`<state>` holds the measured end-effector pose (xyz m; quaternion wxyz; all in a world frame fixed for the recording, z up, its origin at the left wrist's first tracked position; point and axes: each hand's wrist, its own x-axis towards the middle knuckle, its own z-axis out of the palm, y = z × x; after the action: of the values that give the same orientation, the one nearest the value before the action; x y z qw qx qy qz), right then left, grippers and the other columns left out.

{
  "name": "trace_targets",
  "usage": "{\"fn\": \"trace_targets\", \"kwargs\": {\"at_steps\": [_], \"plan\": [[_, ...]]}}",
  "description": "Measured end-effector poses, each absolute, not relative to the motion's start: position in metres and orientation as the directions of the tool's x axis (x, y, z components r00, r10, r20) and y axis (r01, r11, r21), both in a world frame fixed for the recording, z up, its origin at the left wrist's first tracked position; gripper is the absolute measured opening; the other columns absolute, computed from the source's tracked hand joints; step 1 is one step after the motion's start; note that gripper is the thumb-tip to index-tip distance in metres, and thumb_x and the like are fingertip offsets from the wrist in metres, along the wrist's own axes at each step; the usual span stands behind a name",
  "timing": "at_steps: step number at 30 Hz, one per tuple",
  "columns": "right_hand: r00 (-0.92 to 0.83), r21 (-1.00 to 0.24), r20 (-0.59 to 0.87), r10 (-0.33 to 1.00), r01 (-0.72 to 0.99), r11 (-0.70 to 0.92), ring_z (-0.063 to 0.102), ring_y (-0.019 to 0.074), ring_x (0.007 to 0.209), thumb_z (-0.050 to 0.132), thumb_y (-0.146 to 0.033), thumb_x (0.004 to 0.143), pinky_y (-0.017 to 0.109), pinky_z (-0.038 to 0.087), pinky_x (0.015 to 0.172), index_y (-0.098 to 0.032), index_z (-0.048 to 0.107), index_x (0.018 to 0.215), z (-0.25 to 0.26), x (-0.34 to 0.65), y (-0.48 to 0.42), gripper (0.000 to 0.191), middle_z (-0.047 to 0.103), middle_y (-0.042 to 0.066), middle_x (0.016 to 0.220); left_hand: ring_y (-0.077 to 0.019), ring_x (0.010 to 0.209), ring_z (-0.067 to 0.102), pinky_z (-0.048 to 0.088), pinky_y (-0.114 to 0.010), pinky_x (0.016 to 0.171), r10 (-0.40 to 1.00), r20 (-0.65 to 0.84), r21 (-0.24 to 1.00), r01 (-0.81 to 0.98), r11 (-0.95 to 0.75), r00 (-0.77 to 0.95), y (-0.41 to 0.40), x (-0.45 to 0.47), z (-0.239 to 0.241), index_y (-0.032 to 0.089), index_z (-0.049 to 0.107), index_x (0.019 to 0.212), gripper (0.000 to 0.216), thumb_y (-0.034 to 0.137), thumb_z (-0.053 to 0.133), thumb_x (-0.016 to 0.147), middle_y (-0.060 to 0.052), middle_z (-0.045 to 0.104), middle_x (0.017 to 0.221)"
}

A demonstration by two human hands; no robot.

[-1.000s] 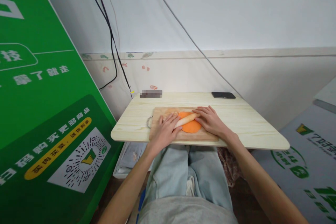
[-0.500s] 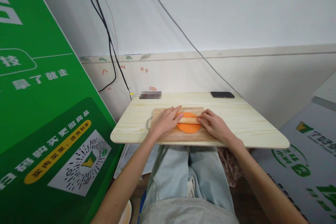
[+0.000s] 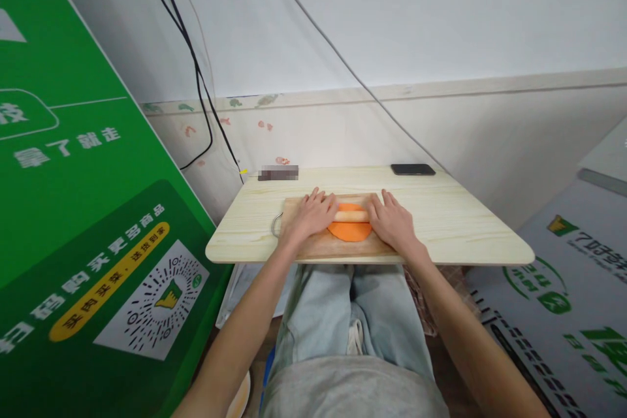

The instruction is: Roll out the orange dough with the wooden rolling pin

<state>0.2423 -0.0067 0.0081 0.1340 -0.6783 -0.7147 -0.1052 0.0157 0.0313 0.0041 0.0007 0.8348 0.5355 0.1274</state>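
A flat round of orange dough (image 3: 349,232) lies on a wooden cutting board (image 3: 323,251) with a metal handle at its left end. Across the dough rests a pale wooden rolling pin (image 3: 351,216). My left hand (image 3: 316,212) covers the pin's left end and my right hand (image 3: 390,217) covers its right end. The fingers of both hands curve over the pin, with the tips pointing away from me. Only the pin's middle shows between the hands; its ends are hidden beneath them.
The board sits near the front edge of a light wooden table (image 3: 460,228). A black phone (image 3: 413,170) lies at the back right, and a blurred dark object (image 3: 278,173) at the back left. A green printed panel (image 3: 112,209) stands left; a grey printed one (image 3: 563,261) stands right.
Both hands have moved slightly forward over the rolling pin, and the pin has rolled a little away from me across the dough. The right hand's fingers now point more forward. The view has shifted slightly.
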Motion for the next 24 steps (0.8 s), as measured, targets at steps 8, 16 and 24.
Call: {"fn": "trace_targets", "kwargs": {"at_steps": [8, 16, 24], "plan": [[-0.090, 0.025, 0.443, 0.892, 0.996, 0.088, 0.062, 0.0350, 0.145, 0.028, -0.026, 0.115, 0.051, 0.036, 0.130, -0.005, 0.073, 0.141, -0.008, 0.237, -0.042, 0.056, 0.072, 0.025, 0.150, -0.0326, 0.174, 0.028, 0.029, -0.056, 0.139, 0.886, 0.311, 0.126, 0.909, -0.398, 0.345, -0.014, 0.016, -0.006, 0.018, 0.058, 0.163, 0.058, 0.042, 0.029, 0.119, -0.014, 0.050, 0.177], [-0.068, -0.003, 0.209, 0.975, 0.998, 0.070, 0.060, 0.0308, 0.147, 0.032, -0.031, 0.117, 0.051, 0.042, 0.122, -0.019, 0.073, 0.144, 0.027, 0.233, 0.028, 0.051, 0.070, 0.015, 0.156, -0.0343, 0.173, 0.030, 0.030, -0.062, 0.138, 0.964, 0.062, 0.243, 0.933, -0.267, 0.259, 0.052, 0.024, 0.020, 0.019, 0.056, 0.165, 0.060, 0.042, 0.030, 0.116, -0.013, 0.048, 0.178], [-0.095, 0.026, 0.480, 0.872, 0.995, 0.094, 0.062, 0.0323, 0.146, 0.032, -0.029, 0.116, 0.042, 0.049, 0.116, -0.007, 0.074, 0.141, -0.007, 0.237, -0.040, 0.053, 0.075, 0.024, 0.145, -0.0332, 0.173, 0.031, 0.031, -0.061, 0.138, 0.872, 0.362, 0.125, 0.910, -0.396, 0.330, -0.027, 0.020, -0.010, 0.017, 0.057, 0.164, 0.058, 0.041, 0.031, 0.118, -0.017, 0.051, 0.175]]}}
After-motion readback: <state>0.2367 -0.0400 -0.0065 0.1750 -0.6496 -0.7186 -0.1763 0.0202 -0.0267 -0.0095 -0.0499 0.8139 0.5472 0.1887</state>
